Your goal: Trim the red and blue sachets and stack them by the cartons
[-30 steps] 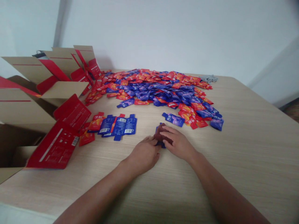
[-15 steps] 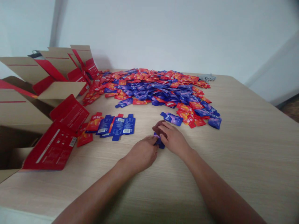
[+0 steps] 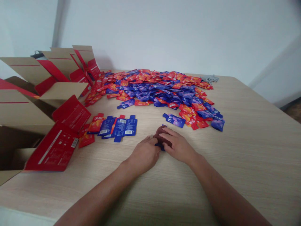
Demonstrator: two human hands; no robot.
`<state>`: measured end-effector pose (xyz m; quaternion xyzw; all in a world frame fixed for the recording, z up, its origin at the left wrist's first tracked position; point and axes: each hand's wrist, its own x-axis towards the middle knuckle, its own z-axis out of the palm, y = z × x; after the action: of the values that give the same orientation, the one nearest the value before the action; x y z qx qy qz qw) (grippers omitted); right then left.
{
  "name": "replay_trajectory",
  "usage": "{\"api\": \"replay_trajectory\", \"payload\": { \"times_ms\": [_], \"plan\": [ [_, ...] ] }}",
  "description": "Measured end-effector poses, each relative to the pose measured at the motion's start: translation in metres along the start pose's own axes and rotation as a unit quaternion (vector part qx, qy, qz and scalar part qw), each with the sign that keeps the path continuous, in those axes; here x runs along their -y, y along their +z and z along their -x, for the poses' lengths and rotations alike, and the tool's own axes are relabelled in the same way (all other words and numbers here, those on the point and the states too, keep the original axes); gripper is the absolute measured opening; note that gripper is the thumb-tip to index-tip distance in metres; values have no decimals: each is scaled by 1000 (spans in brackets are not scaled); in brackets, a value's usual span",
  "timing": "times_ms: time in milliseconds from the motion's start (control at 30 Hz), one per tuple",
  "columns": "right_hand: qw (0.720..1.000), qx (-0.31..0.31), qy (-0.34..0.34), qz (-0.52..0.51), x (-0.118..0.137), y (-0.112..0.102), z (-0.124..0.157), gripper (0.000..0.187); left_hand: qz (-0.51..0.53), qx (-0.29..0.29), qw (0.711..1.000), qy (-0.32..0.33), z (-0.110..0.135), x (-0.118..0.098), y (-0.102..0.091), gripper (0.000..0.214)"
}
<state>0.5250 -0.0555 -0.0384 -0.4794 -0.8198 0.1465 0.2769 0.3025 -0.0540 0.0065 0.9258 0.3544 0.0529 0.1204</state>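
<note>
Right hand (image 3: 177, 144): fingers bent and slightly parted, closed over a maroon piece (image 3: 159, 133), perhaps a cloth, which bunches between fingertips and thumb.
Left hand (image 3: 145, 153): fingers curled close together, tips down at the left side of a blue packet (image 3: 162, 147); whether they pinch it or only press, I cannot tell.
Blue packet: on the tabletop (image 3: 235, 157), about midway between its left and right edges, mostly hidden by the maroon piece and the fingers. The left fingers are probably set there to keep it from sliding.
Lone packet (image 3: 174, 120): just beyond the hands, blue, picture side up, neck toward the left edge, apart from the others, perhaps to be within easy reach.
Row of packets (image 3: 107, 125): left of the hands, toward the left edge, red and blue overlapping, several blue ones barcode up; apparently laid out to keep them separate from the heap (image 3: 152, 89).
Open boxes (image 3: 49, 94): along the left edge, flaps raised or folded out, likely so their mouths are accessible.
Heap: mixed red and blue packets along the far edge, seemingly pushed back to leave room at the near edge.
Grey cloth (image 3: 210, 78): crumpled by the heap's right end, short of the far right corner.
</note>
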Motion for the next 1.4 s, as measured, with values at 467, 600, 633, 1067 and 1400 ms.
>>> {"api": "replay_trajectory", "payload": {
  "times_ms": [467, 600, 633, 1067, 1400],
  "plan": [
    [996, 81, 17, -46, 27, -27, 4, 36, 0, -11, 998, -60, -5, 4, 5, 22],
    [996, 79, 48, 12, 33, -21, 6, 31, 9, -17, 997, -75, -5, 6, 5, 18],
    [995, 74, 56, 23, 35, -19, 7, 31, 13, -17, 997, -77, -6, 7, 5, 17],
    [987, -32, 156, 38, 17, -9, 3, 27, 44, -45, 993, -102, -6, 1, 5, 28],
    [984, -55, 161, 49, 16, -7, 2, 26, 23, -72, 993, -92, -14, -3, 20, 40]
  ]
}}
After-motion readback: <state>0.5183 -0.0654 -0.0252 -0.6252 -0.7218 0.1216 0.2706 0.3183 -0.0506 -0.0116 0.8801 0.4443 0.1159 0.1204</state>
